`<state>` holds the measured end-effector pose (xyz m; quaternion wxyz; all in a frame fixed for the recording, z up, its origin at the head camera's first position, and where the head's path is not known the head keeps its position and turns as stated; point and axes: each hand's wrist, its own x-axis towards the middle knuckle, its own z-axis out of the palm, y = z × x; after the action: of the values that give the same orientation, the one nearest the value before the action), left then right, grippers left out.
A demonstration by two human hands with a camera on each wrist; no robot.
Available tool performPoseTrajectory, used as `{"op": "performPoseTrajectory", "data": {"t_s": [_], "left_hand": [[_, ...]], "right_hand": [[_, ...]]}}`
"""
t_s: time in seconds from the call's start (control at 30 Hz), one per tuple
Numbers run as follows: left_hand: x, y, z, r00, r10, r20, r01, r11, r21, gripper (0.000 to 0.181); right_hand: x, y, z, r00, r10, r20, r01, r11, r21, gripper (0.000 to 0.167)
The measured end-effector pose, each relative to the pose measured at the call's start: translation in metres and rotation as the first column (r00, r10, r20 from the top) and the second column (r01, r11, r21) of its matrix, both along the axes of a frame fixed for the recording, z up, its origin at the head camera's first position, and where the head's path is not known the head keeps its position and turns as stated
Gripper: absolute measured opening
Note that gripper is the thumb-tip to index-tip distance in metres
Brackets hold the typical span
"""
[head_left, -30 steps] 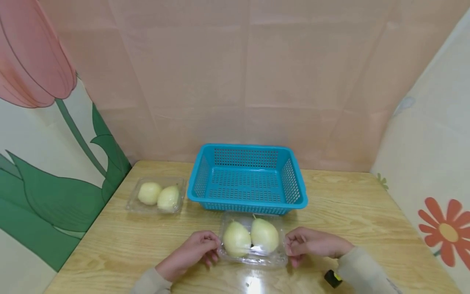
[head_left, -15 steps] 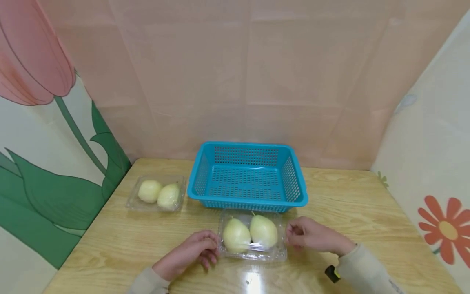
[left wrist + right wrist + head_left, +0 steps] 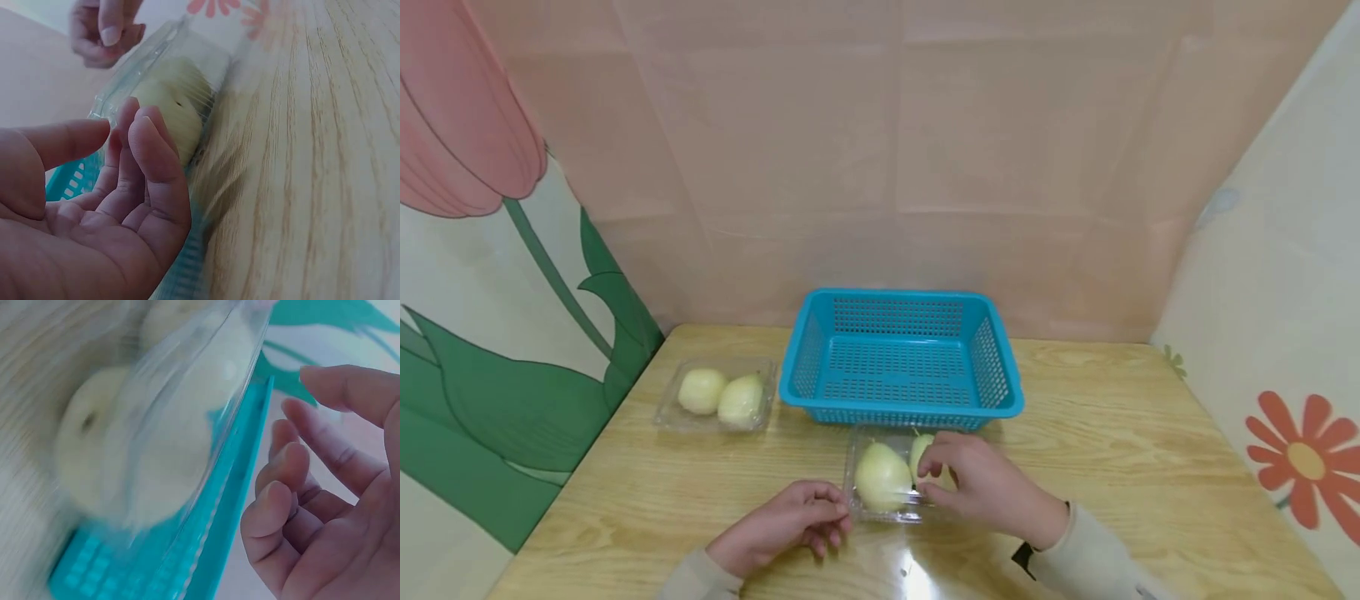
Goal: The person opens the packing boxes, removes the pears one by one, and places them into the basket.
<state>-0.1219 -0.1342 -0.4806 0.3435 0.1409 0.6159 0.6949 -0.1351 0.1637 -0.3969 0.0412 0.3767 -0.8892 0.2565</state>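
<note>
Clear plastic formed the near container (image 3: 892,437) at six o'clock of the blue basket (image 3: 901,412), probably weighted by its two pears (image 3: 882,478). It looked slick and flexible; its rim (image 3: 887,517), at three and nine o'clock, seemed the safest hold. Holding nothing, fingers loosely bent, the left hand (image 3: 792,523) lay near its eight o'clock corner, the right hand (image 3: 988,490) above its three o'clock half.

the left hand (image 3: 100,228), fingers bent, is beside a clear box (image 3: 209,56) of pale fruit (image 3: 181,84).
</note>
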Motion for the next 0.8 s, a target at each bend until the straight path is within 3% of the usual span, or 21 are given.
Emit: {"op": "performPoseTrajectory", "data": {"t_s": [0.13,0.27,0.37,0.57,0.8], "left_hand": [[-0.001,0.001,-0.001,1.0,-0.001,0.001,0.001,1.0,0.02,0.024],[-0.002,0.0,-0.002,1.0,-0.018,0.01,0.018,0.999,0.041,0.023],[-0.002,0.0,-0.002,0.999,-0.034,0.017,0.033,0.998,0.05,0.022],[-0.002,0.0,-0.002,0.999,-0.049,0.005,0.049,0.997,0.054,0.023],[-0.002,0.002,-0.004,1.0,-0.016,0.003,0.016,0.999,0.043,0.015]], "right_hand": [[0.004,-0.025,0.0,0.999,0.017,-0.045,-0.013,0.996,0.091,0.01],[0.008,-0.047,-0.002,0.999,0.031,-0.012,-0.029,0.989,0.146,0.013],[0.01,-0.059,-0.006,0.999,0.043,-0.001,-0.043,0.987,0.152,0.01],[0.009,-0.071,-0.014,0.997,0.039,-0.069,-0.027,0.987,0.161,0.01],[0.007,-0.075,-0.02,0.989,0.124,-0.079,-0.11,0.981,0.159,0.006]]}}
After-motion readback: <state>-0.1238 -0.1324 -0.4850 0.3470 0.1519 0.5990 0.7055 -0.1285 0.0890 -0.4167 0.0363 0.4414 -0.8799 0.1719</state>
